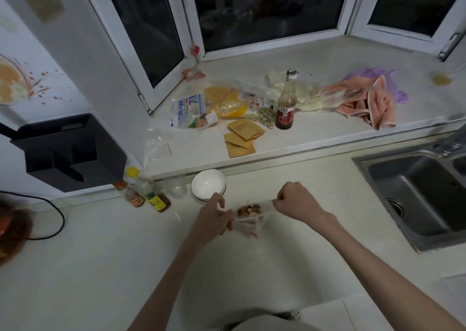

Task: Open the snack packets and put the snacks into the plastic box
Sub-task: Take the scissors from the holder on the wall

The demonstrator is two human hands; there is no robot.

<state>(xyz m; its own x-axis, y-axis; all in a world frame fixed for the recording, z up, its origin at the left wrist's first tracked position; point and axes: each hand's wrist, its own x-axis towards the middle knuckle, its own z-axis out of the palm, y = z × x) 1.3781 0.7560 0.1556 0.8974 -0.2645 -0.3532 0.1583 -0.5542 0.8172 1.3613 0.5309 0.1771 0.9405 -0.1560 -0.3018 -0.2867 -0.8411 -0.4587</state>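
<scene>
I look down from head height at a pale kitchen counter (100, 255). Both bare hands work over its middle. Between them is a small clear snack packet (248, 217), crinkled and see-through, blurred at its lower end. Its mouth is stretched open, and brown and tan snack pieces (249, 209) show inside. The left hand (214, 219) pinches the packet's left edge with curled fingers. The right hand (295, 202) is closed in a fist on the packet's right edge, pulling it sideways. The packet is held just above the counter; I cannot tell whether it touches the surface.

Just behind the left hand stands a white bowl (208, 184); its inside looks white and bare. To its left are two small condiment bottles (145, 192), standing close together. At the right edge, a steel sink (416, 192) is set into the counter.

On the raised sill behind lie several flat tan packets (240, 136), overlapping. Near them stand a dark sauce bottle (286, 103) and assorted clear bags (214, 103). A pink cloth (365, 103) lies further right.
</scene>
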